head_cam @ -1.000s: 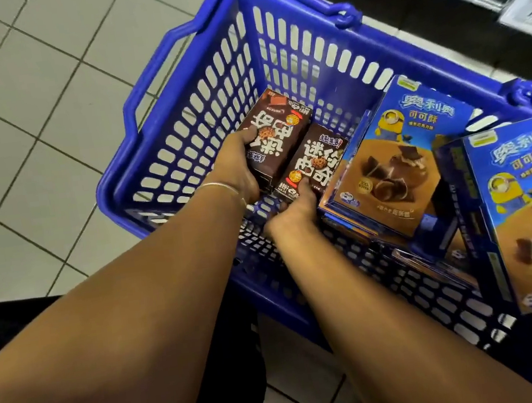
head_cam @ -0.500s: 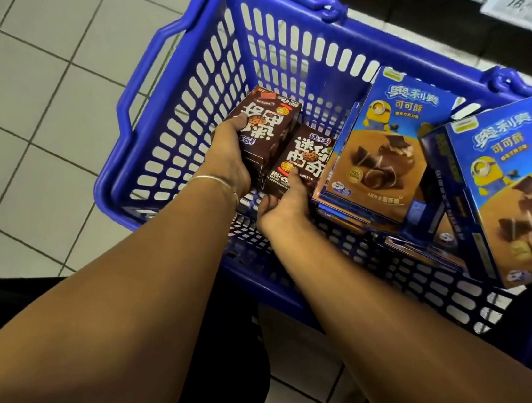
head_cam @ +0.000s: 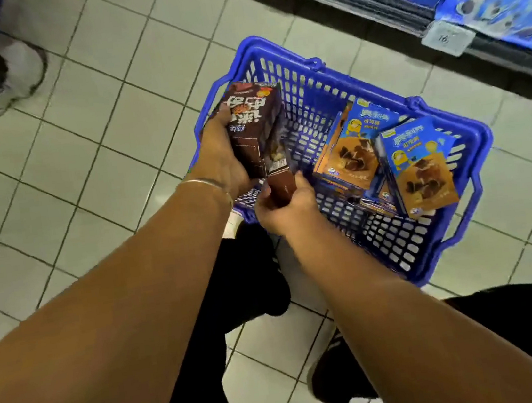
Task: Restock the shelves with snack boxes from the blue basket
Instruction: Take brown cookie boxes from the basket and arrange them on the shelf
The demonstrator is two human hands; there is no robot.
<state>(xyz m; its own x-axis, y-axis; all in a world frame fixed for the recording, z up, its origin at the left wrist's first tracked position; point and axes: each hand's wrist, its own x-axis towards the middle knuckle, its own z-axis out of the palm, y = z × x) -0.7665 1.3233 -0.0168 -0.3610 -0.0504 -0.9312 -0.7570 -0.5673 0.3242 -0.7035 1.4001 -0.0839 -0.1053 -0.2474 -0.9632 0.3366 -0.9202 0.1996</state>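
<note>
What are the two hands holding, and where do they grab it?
The left hand grips a brown snack box around its lower half; the right hand grips a second brown box by its near end.

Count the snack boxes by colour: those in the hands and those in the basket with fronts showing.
Brown boxes: 2, one in the left hand, one in the right hand.
Blue boxes: 2 in the blue basket, fronts showing.
Total: 4. More blue ones are stacked beneath, too hidden to count.
</note>
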